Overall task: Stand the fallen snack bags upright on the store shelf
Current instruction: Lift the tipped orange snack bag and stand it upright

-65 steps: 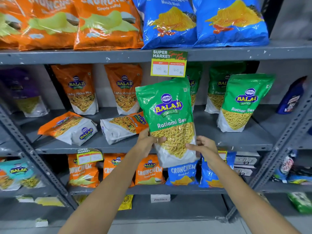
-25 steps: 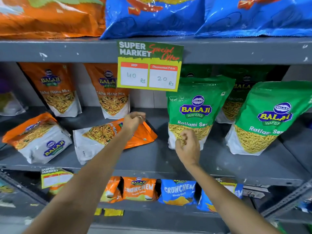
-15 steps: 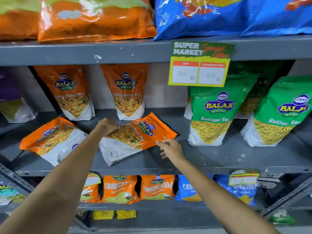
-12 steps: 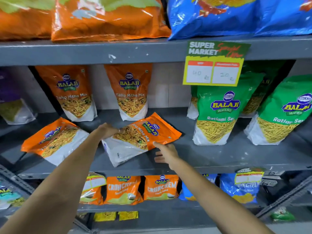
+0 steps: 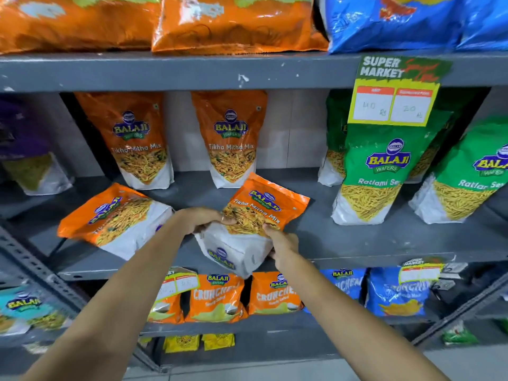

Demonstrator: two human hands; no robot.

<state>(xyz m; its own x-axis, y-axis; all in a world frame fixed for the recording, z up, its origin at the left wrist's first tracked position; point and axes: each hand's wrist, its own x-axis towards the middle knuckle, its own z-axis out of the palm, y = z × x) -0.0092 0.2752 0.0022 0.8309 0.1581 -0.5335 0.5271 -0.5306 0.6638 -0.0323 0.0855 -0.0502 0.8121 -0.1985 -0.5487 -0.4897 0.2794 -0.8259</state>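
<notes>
An orange Tikha Mitha Mix bag point(image 5: 264, 204) is tilted over the front of the grey middle shelf point(image 5: 357, 243), its white bottom hanging past the edge. My left hand point(image 5: 203, 220) grips its left side and my right hand point(image 5: 283, 243) grips its lower right side. A second orange bag of the same kind point(image 5: 115, 218) lies fallen on the shelf to the left. Two more orange bags point(image 5: 132, 141) point(image 5: 232, 138) stand upright against the back wall. Green Ratlami Sev bags point(image 5: 376, 174) stand upright on the right.
A yellow-green price tag point(image 5: 395, 92) hangs from the upper shelf edge. Large orange and blue chip bags fill the top shelf. Small Crunchem packs point(image 5: 217, 298) line the lower shelf. A purple bag point(image 5: 27, 149) stands at far left. A slotted metal upright point(image 5: 35, 268) runs diagonally at left.
My right hand left the standing green bag and moved left. Both hands took hold of the fallen orange bag and lifted it, turning its top up and back.
</notes>
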